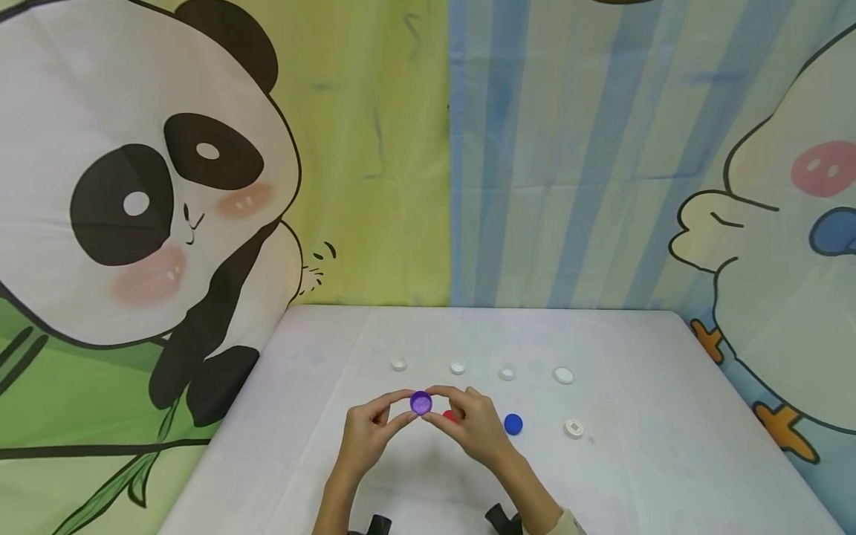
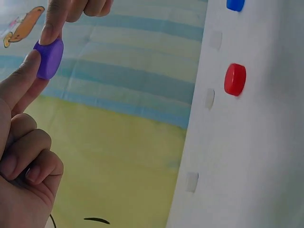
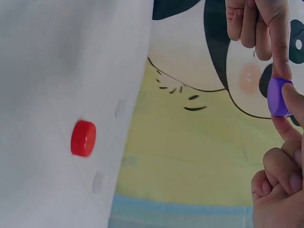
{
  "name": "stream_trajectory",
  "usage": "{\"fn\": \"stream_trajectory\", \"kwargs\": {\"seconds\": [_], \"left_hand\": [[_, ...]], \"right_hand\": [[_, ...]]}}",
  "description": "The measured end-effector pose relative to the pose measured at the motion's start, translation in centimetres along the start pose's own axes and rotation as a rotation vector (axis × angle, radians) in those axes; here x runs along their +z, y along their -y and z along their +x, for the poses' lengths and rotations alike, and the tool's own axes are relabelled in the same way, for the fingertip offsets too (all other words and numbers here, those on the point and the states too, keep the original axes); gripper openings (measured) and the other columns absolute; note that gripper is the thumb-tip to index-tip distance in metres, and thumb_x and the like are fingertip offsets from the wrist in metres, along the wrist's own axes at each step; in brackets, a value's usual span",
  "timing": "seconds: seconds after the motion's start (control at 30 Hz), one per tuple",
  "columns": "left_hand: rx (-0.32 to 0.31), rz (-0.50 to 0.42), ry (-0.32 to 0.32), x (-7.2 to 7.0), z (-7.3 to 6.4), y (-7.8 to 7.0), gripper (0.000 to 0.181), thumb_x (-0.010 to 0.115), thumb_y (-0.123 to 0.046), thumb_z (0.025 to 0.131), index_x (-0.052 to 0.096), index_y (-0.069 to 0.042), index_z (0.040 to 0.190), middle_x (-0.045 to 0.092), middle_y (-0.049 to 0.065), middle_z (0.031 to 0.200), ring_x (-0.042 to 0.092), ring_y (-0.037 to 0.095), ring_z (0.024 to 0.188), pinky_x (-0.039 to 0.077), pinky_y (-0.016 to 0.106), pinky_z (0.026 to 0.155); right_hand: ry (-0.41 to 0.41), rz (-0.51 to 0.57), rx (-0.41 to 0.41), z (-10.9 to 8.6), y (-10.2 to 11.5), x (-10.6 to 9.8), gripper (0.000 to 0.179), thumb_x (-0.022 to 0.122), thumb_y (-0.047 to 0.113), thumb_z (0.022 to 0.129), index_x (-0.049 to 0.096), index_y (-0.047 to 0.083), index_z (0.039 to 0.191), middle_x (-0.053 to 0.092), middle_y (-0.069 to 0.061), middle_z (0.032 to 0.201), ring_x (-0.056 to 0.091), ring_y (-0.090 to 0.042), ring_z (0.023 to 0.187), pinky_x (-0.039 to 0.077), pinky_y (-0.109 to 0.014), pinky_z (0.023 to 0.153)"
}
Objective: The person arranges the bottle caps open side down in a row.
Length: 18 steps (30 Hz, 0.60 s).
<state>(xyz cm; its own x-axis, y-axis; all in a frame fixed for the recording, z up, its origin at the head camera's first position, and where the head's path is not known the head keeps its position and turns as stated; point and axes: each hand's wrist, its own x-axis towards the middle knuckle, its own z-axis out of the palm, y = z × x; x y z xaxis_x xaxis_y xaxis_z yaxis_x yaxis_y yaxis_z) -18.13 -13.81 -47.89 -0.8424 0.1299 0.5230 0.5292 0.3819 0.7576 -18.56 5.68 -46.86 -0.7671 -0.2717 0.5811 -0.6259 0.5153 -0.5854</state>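
A purple bottle cap (image 1: 420, 403) is held up above the table, its hollow side facing the head camera. My left hand (image 1: 364, 435) pinches its left side between thumb and index finger. On the opposite side, the thumb and index finger of my right hand (image 1: 478, 427) pinch it too. The ribbed edge of the purple cap (image 2: 50, 59) shows in the left wrist view, and both hands' other fingers are curled in. A red bottle cap (image 2: 235, 80) lies on the table, partly covered by my right hand in the head view. To the right lies a blue bottle cap (image 1: 513, 424).
Along the back of the white table (image 1: 669, 483) runs a row of several whitish caps, among them one at the left (image 1: 398, 365) and one at the right (image 1: 563, 375). Another white cap (image 1: 574, 429) lies right of the blue one. Printed curtains hang behind the table.
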Motion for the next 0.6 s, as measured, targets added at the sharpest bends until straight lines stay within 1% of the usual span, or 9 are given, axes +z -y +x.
{"fn": "stream_trajectory", "kwargs": {"seconds": [0.1, 0.17, 0.23, 0.33, 0.43, 0.6], "left_hand": [[0.073, -0.020, 0.003, 0.2, -0.1, -1.9, 0.026, 0.072, -0.018, 0.074, 0.068, -0.016, 0.100, 0.028, -0.006, 0.048, 0.022, -0.001, 0.045, 0.019, 0.017, 0.037], [0.110, -0.043, 0.004, 0.0, -0.2, -3.3, 0.026, 0.073, -0.013, 0.073, 0.068, -0.013, 0.099, 0.028, -0.005, 0.048, 0.021, -0.002, 0.046, 0.019, 0.015, 0.037], [0.163, -0.073, 0.005, -0.2, -0.2, -4.8, 0.026, 0.073, -0.007, 0.072, 0.068, -0.009, 0.098, 0.027, -0.002, 0.047, 0.020, -0.002, 0.046, 0.019, 0.015, 0.038], [0.219, -0.114, 0.013, -0.4, 0.0, -6.3, 0.028, 0.072, -0.003, 0.071, 0.067, -0.007, 0.098, 0.027, -0.001, 0.047, 0.020, -0.002, 0.047, 0.020, 0.013, 0.038], [0.258, -0.128, 0.012, -0.3, 0.1, -7.1, 0.029, 0.073, -0.001, 0.070, 0.067, -0.007, 0.098, 0.027, -0.001, 0.047, 0.020, -0.002, 0.047, 0.019, 0.013, 0.038], [0.264, -0.143, 0.017, -0.1, 0.1, -7.6, 0.029, 0.073, -0.002, 0.070, 0.067, -0.006, 0.098, 0.028, -0.001, 0.047, 0.021, 0.000, 0.047, 0.020, 0.013, 0.038]], "right_hand": [[-0.036, -0.024, -0.040, -0.8, 0.8, -1.3, 0.029, 0.067, 0.038, 0.077, 0.062, 0.030, 0.105, 0.029, 0.018, 0.052, 0.028, 0.001, 0.053, 0.029, -0.017, 0.049], [-0.061, -0.024, -0.078, -1.2, 1.4, -1.9, 0.029, 0.069, 0.035, 0.077, 0.063, 0.028, 0.105, 0.029, 0.016, 0.052, 0.027, 0.001, 0.053, 0.027, -0.016, 0.048], [-0.093, -0.023, -0.114, -1.6, 2.0, -2.5, 0.030, 0.070, 0.032, 0.076, 0.063, 0.025, 0.104, 0.029, 0.014, 0.052, 0.026, 0.002, 0.054, 0.024, -0.015, 0.044], [-0.139, -0.013, -0.167, -1.8, 2.6, -3.2, 0.032, 0.073, 0.028, 0.074, 0.064, 0.023, 0.104, 0.029, 0.013, 0.053, 0.025, 0.002, 0.054, 0.022, -0.013, 0.044], [-0.167, -0.001, -0.207, -1.9, 2.8, -3.7, 0.034, 0.074, 0.025, 0.073, 0.064, 0.022, 0.105, 0.029, 0.013, 0.052, 0.026, 0.002, 0.055, 0.022, -0.010, 0.045], [-0.187, 0.003, -0.232, -2.1, 2.6, -4.1, 0.035, 0.075, 0.024, 0.072, 0.064, 0.021, 0.104, 0.030, 0.013, 0.052, 0.027, 0.001, 0.056, 0.021, -0.008, 0.048]]}}
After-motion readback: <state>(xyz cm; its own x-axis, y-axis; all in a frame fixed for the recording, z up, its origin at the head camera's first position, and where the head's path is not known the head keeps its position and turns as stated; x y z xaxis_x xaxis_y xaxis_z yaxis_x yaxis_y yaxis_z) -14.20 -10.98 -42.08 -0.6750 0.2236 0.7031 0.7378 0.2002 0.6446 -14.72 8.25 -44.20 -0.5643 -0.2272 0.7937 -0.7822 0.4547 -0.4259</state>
